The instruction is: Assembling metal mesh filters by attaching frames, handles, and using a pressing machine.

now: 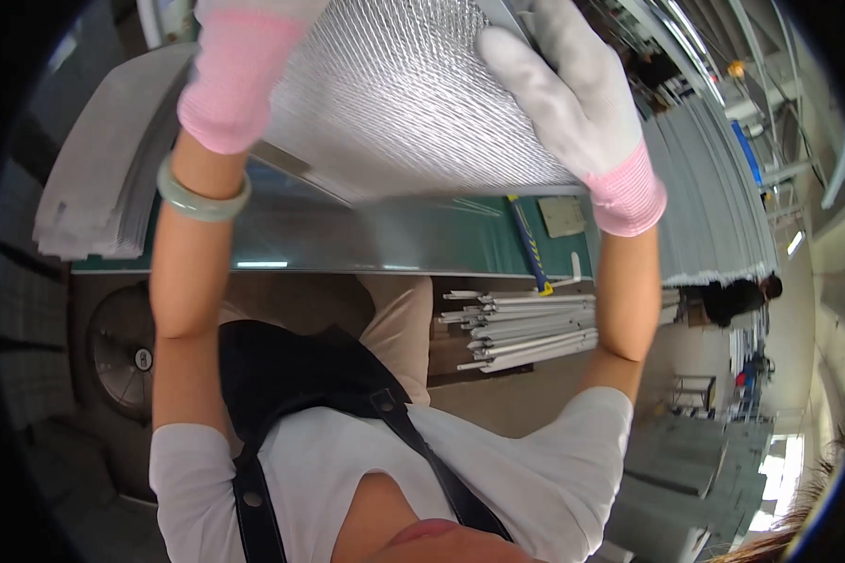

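A silver foil-faced panel (394,113) with a fine ridged texture is raised, tilted, above the green workbench (526,258). My right hand (573,98), in a white glove with a pink cuff, grips the panel's right edge, its thumb lying over the foil face. On the panel's left side is my left hand (253,56), gloved the same way. Its fingers run out past the top of the picture, so their grip is hidden. Below the panel, a glossy flat sheet (347,239) lies along the bench's near edge.
A blue-and-yellow handled tool (530,246) and a beige block (561,217) lie on the bench. Stacked pale sheets (113,159) stand left, stacked grey panels (709,192) right. Metal bars (530,328) lie below bench level, near a round fan (122,352). Another person (734,300) is farther right.
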Available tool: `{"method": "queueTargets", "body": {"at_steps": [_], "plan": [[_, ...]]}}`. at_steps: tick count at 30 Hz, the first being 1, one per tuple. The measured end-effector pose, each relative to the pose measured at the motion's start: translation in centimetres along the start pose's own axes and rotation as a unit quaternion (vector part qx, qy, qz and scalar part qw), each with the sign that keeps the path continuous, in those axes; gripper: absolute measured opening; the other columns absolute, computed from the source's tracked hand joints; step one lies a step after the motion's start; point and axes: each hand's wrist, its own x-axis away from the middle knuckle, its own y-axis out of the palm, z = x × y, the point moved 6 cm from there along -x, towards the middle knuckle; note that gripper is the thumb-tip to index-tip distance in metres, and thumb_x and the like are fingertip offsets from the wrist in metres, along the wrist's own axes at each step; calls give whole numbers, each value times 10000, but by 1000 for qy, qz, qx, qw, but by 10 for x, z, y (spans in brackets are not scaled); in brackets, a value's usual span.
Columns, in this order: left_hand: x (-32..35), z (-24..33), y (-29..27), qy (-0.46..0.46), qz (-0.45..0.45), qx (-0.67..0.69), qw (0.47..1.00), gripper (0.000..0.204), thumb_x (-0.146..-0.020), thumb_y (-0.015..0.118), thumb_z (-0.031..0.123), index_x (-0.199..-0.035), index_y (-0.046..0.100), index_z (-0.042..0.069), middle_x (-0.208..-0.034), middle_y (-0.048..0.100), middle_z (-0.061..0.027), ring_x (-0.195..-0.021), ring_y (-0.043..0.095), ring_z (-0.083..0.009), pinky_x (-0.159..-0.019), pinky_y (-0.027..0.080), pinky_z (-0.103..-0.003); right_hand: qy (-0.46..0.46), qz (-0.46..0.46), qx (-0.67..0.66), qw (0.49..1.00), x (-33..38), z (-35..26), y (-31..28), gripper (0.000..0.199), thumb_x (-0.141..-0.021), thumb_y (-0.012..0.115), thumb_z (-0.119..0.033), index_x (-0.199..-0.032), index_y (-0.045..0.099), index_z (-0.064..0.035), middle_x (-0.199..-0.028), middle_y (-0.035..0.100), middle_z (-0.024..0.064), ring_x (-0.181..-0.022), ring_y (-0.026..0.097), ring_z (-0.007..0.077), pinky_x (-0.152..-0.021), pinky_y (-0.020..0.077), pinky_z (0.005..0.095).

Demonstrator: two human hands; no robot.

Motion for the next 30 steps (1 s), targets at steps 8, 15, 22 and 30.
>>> {"method": "queueTargets", "body": {"at_steps": [8,15,22,30], "plan": [[127,-9,110,251,-350,-202,880,329,-603,665,350,-915,593,273,-794,509,-16,-710,520,-195,-627,385,-380,535,-17,517,668,301,257,31,499,-838,441,-484,-1178,470,-121,-899,593,119,-841,604,282,-689,482,423],[129,-17,107,224,-262,-266,900,479,-510,720,438,-899,626,174,-933,546,-52,-791,539,-222,-898,304,-442,331,350,-328,812,271,194,77,420,-916,380,-418,-960,493,-16,-560,472,18,-447,476,88,-404,402,208],[130,-28,111,192,-233,-260,917,454,-457,735,414,-728,574,87,-711,459,-62,-752,500,-244,-949,308,-456,110,451,-490,738,222,150,98,313,-906,445,-341,-875,453,-30,-520,401,46,-351,362,126,-330,323,255],[134,-36,109,199,-158,-247,935,386,-448,719,361,-667,550,93,-735,452,-60,-766,484,-243,-930,347,-441,342,267,-397,809,211,146,89,294,-918,444,-319,-826,468,-41,-491,385,1,-335,343,66,-309,306,210]]}}
